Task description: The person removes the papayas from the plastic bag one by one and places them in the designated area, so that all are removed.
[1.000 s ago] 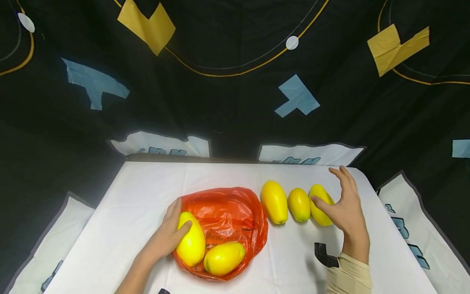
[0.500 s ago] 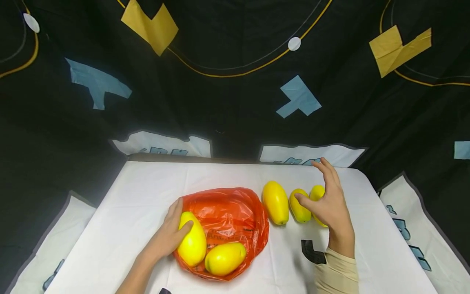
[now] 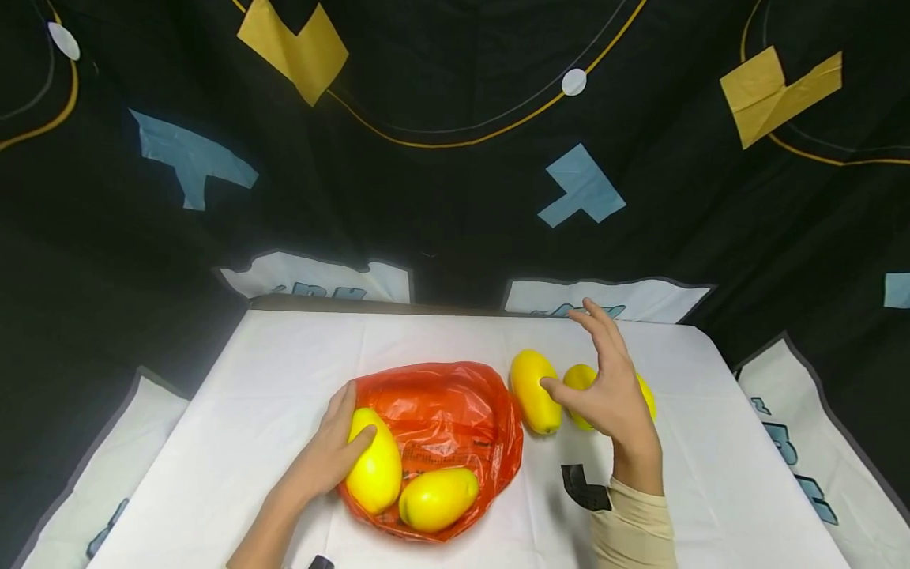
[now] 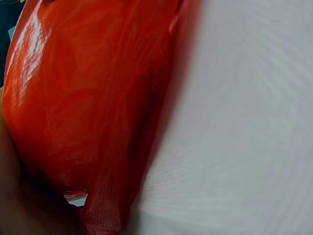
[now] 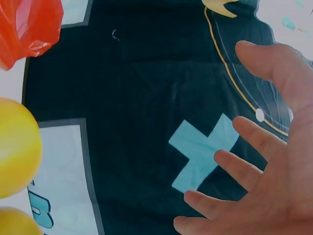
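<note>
My left hand (image 3: 330, 446) holds the left side of an open red plastic bag (image 3: 434, 395), thumb over the fruit inside and fingers along the outside. Two yellow, oval, mango-like fruits lie in the bag: one upright fruit (image 3: 375, 466) under the thumb, one sideways fruit (image 3: 438, 499) to its right. The left wrist view is mostly filled by the bag's shiny outer side (image 4: 78, 107). My right hand (image 3: 604, 387) hovers with fingers spread and holds nothing. It overlaps a row of three more yellow fruits, of which the leftmost fruit (image 3: 535, 391) shows best.
A white-covered table (image 3: 284, 348) carries everything. Behind it hangs a black cloth (image 3: 441, 213) with blue and gold patches. A black strap piece (image 3: 586, 490) sticks out from the right sleeve (image 3: 633, 525).
My right hand has moved left along the row, from beside the rightmost fruit to near the leftmost one. The left hand, the bag and the fruits stay put.
</note>
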Demonstrator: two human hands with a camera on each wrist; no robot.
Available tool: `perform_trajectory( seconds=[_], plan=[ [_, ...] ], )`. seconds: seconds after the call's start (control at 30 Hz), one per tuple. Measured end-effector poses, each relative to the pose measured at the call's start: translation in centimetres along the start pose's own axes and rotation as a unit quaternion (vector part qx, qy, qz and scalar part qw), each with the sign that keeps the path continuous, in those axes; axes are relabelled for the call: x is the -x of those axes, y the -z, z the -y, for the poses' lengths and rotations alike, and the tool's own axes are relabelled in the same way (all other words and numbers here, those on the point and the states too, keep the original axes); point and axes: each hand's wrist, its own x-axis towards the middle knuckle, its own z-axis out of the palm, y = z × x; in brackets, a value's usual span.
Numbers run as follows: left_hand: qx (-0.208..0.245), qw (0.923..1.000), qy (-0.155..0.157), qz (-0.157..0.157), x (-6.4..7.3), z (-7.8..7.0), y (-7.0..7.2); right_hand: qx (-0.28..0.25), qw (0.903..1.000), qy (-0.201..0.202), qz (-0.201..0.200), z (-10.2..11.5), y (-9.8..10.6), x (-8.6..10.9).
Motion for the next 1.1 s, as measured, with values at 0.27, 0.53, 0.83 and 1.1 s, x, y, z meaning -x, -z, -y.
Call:
perform_trajectory(
  seconds=[0.27,0.53,0.83,1.1],
  plan=[
    [-0.002,1.0000,-0.003,-0.004,0.0,-0.3,0.2,-0.005,0.9994,0.032,0.014,0.8,-1.3,-0.3],
    [0.002,1.0000,-0.004,-0.006,0.1,-0.3,-0.1,-0.020,0.9984,0.027,0.045,1.4,-3.2,0.2],
    [-0.002,1.0000,-0.007,-0.007,0.0,-0.3,0.0,-0.029,0.9958,0.022,0.084,2.4,-4.8,0.6],
    [0.004,1.0000,-0.002,-0.004,0.2,-0.3,0.0,-0.039,0.9932,0.031,0.106,2.5,-6.4,1.0]
  ],
)
